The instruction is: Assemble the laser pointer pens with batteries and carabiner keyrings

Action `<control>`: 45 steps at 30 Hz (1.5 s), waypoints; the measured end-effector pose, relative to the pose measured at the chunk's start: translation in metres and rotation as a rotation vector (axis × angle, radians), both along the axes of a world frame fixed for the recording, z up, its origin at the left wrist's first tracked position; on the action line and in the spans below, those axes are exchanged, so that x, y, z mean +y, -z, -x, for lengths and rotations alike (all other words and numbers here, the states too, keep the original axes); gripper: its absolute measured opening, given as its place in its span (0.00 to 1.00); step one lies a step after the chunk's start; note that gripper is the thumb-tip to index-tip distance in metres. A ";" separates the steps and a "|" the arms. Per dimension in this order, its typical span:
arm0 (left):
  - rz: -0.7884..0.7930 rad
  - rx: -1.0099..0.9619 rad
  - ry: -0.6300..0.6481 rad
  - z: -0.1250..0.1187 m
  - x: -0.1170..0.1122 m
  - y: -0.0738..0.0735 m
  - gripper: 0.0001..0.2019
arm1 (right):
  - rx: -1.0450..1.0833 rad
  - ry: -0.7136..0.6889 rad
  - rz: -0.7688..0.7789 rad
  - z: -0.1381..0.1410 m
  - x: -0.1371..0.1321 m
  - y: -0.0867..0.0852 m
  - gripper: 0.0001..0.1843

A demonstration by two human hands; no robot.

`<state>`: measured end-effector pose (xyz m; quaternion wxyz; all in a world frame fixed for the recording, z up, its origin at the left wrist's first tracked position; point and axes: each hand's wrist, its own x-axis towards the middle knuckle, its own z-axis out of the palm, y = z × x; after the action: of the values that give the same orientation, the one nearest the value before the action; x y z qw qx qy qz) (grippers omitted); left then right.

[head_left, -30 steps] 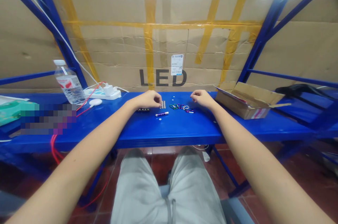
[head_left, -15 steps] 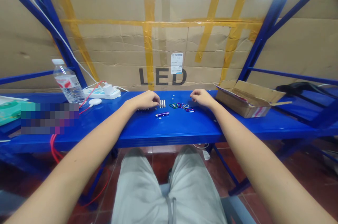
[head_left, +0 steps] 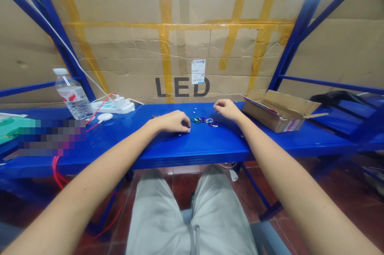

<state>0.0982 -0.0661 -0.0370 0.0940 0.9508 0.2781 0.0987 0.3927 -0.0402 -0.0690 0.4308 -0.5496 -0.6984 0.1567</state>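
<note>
My left hand (head_left: 177, 121) rests low over the blue table (head_left: 207, 145), its fingers curled and pinched downward. It covers the spot where a small purple flashlight lay, and what its fingertips hold, if anything, is hidden. Just right of those fingertips, several coloured carabiners (head_left: 202, 120) lie in a curved row, green at one end and purple at the other. Beyond that row my right hand (head_left: 226, 109) hovers or rests at the table's far side, fingers curled together with nothing seen in them. A few dark small parts (head_left: 155, 117) peek out behind my left wrist.
An open cardboard box (head_left: 279, 113) stands at the right. Leftward are a water bottle (head_left: 73, 97), a white power strip (head_left: 115, 105), a white round plug-like piece (head_left: 105, 117) and red cables (head_left: 57, 169). A large taped carton (head_left: 135, 55) walls off the back.
My left hand has moved right and toward me, from beside the small silver cells to over the purple flashlight, hiding both. My right hand has stayed about where it was.
</note>
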 end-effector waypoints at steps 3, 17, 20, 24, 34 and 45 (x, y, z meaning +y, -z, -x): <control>0.087 -0.211 -0.013 -0.004 0.002 0.001 0.08 | 0.079 -0.102 -0.006 0.011 -0.010 -0.007 0.05; -0.028 -0.648 -0.162 -0.007 0.016 0.011 0.11 | -0.118 -0.303 -0.077 0.053 -0.024 -0.007 0.10; -0.225 -0.308 -0.164 0.002 0.019 0.009 0.14 | 0.020 -0.241 -0.109 0.039 -0.018 -0.006 0.11; -0.352 0.010 -0.143 0.006 0.017 0.010 0.19 | 0.075 -0.201 -0.131 0.027 -0.014 -0.006 0.11; -0.409 0.163 -0.138 0.001 0.017 0.016 0.21 | 0.060 -0.195 -0.146 0.022 -0.005 0.000 0.09; -0.342 0.122 -0.149 0.001 0.016 0.016 0.21 | 0.039 -0.183 -0.138 0.022 -0.005 0.000 0.09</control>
<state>0.0969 -0.0498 -0.0531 -0.0937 0.9339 0.3321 0.0934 0.3708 -0.0457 -0.0688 0.4648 -0.4494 -0.7464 0.1576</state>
